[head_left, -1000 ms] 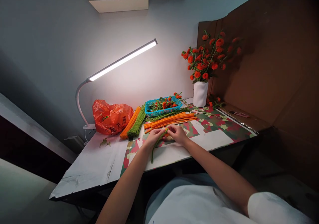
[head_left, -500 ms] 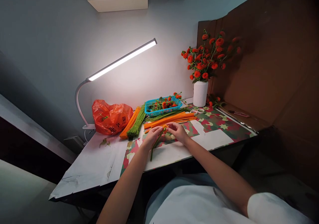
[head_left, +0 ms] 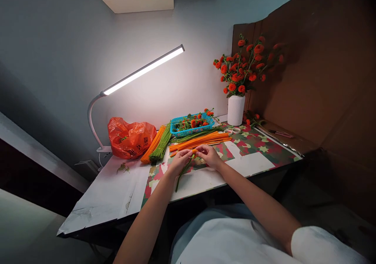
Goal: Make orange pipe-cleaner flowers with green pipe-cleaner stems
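Note:
Near the table's front edge, my left hand [head_left: 180,162] is closed on a small orange flower piece [head_left: 194,151] with a green stem [head_left: 181,175] hanging down toward the front. My right hand [head_left: 209,156] pinches the same piece from the other side, so the fingertips of both hands nearly meet. Just behind the hands lie loose orange fuzzy stems [head_left: 202,139]. Left of them are an orange bundle [head_left: 153,145] and a green bundle [head_left: 161,143]. Fine detail between the fingertips is too small to make out.
A blue basket [head_left: 192,132] of orange flowers stands behind the stems. To its right are tape rolls [head_left: 236,131] and a white vase [head_left: 235,110] of orange flowers. A red plastic bag [head_left: 131,140] and a lit lamp [head_left: 143,71] are at the left.
The fingers have shifted slightly around the orange piece, and the lower end of the green stem has swung a little to the left. Both hands still hold the piece.

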`<state>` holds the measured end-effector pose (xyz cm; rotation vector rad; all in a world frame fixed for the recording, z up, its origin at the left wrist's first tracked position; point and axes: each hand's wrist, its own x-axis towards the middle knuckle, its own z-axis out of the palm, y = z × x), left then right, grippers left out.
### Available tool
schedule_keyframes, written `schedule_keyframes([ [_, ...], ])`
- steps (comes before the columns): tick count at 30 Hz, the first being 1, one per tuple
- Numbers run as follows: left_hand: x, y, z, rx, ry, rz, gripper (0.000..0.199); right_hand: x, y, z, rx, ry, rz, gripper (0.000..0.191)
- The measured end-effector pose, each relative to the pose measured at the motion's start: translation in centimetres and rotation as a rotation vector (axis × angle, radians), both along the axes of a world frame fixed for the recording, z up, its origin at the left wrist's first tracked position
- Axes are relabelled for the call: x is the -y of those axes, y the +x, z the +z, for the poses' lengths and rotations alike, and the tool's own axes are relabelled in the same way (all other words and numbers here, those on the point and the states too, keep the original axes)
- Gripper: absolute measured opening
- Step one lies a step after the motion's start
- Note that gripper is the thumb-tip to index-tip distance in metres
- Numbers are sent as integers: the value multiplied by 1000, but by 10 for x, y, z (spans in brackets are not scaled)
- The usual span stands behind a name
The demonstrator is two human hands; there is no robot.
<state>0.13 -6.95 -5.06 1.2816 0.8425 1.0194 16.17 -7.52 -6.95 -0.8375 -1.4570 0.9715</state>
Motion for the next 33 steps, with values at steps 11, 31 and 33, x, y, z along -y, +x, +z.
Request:
schedule_keyframes([
  [11, 1, 2, 1, -108, 70, 65, 39, -3, 0, -5, -14, -55, -11, 26],
  [31, -8, 1, -8, -4, 18, 141, 37, -4, 1, -3, -72, -105, -61, 33],
  [33, -9, 1, -9, 7, 24, 167, 37, -3, 0, -4, -70, -103, -74, 33],
])
